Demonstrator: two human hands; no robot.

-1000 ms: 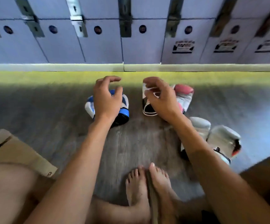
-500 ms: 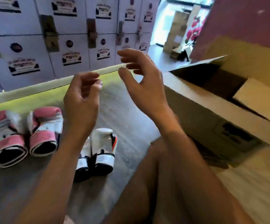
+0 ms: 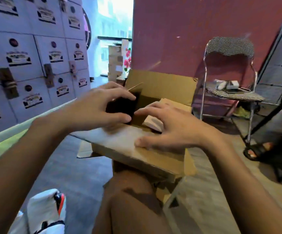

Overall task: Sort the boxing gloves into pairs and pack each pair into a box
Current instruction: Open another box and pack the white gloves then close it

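An open brown cardboard box [image 3: 136, 149] stands on the floor in front of my knee, its flaps up. My left hand [image 3: 94, 108] hovers over the box's near left side with fingers spread and relaxed, holding nothing. My right hand [image 3: 169, 127] rests with spread fingers on the near flap, thumb pressing the cardboard. A pale object [image 3: 153, 123] lies inside the box under my right fingers. A white boxing glove with a red and black accent [image 3: 47, 210] lies on the floor at the lower left. The other gloves are out of view.
White lockers with labels [image 3: 35, 53] line the left wall above a yellow-green floor strip [image 3: 3, 149]. A folding chair [image 3: 229, 85] with small items on its seat stands by the red wall. Another person's sandalled foot [image 3: 256, 151] is at the right. My bare knee [image 3: 128, 200] is below the box.
My view swung right from the gloves on the floor to the cardboard box. Both hands moved from the gloves to the box, and my right hand now rests on its flap.
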